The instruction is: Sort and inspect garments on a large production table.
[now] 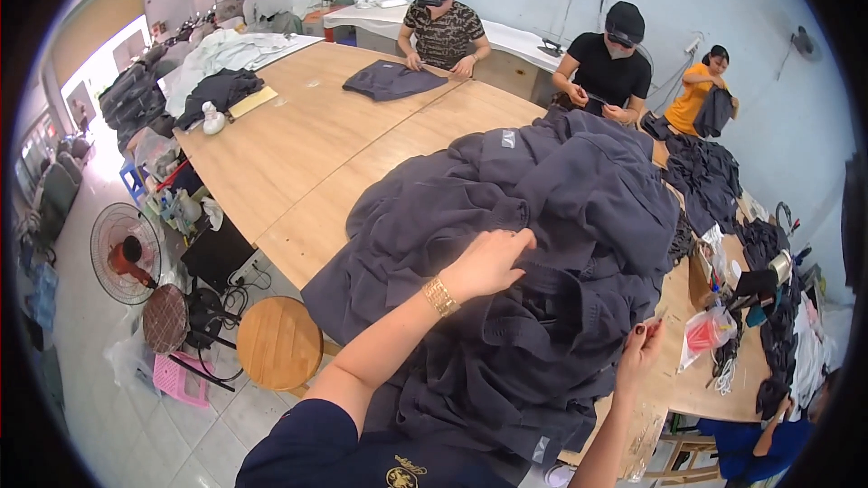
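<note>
A large heap of dark grey garments (434,208), with gathered elastic edges and small pale labels, lies in front of me. My left hand (493,264), with a gold watch (441,296) on the wrist, is over the middle of the heap. Its thumb and fingers are apart, with nothing seen between them. Just below it, a garment's gathered waistband (533,334) curves open. At the heap's right edge my right hand (640,350) has its fingers curled, dark-red nails showing. Whatever it may pinch is too small to tell.
The wooden table (298,163) stretches away to the left. Across it a person handles a dark garment (393,79); other people work at the right. A plastic bag with red contents (710,330) sits right of my hand. Stool (278,343) and fan (125,253) stand at left.
</note>
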Demonstrator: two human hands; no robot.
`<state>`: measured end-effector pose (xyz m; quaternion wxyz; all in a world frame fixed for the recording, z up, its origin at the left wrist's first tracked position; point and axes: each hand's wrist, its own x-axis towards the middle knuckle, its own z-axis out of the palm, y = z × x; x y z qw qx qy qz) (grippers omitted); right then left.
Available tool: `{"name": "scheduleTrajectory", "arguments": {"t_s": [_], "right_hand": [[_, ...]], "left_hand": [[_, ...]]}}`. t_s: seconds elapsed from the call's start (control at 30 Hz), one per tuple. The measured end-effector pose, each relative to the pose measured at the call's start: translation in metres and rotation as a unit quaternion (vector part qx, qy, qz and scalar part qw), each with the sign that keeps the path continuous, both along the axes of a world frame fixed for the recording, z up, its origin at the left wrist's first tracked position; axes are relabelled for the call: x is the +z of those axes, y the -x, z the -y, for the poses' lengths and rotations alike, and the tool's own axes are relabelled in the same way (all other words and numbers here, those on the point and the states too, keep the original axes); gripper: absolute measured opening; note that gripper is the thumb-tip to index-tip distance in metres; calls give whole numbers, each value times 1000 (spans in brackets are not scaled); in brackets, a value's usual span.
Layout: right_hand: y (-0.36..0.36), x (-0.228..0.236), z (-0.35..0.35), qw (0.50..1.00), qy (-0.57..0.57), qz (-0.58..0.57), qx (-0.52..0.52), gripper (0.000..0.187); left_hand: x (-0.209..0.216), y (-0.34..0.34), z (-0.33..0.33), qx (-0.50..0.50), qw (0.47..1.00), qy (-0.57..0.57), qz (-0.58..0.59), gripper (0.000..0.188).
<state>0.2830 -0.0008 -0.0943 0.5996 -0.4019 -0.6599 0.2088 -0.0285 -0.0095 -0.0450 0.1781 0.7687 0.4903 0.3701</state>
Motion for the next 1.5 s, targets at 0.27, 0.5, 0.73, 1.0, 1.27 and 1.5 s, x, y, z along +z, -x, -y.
{"name": "scheduleTrajectory", "arguments": {"t_s": [0.27, 0.5, 0.73, 1.0, 1.27, 1.5], "right_hand": [[-101, -83, 2, 947, 194, -99, -235, 26], [-135, -161, 44, 792, 234, 351, -441, 25], [-132, -185, 63, 782, 237, 326, -475, 24], [-122, -179, 63, 788, 216, 323, -477, 24], [-124, -180, 62, 794, 215, 318, -471, 23], [-121, -175, 63, 794, 217, 318, -471, 23]], "left_hand": [[11, 16, 33, 65, 995, -28, 71, 33], [-29, 55, 48, 322, 935, -77, 126, 16], [-149, 74, 60, 425, 900, -44, -85, 50], [-236, 85, 60, 461, 880, 18, -111, 59], [-236, 87, 60, 456, 882, 16, -116, 59], [-234, 86, 61, 457, 881, 19, -124, 58]]}}
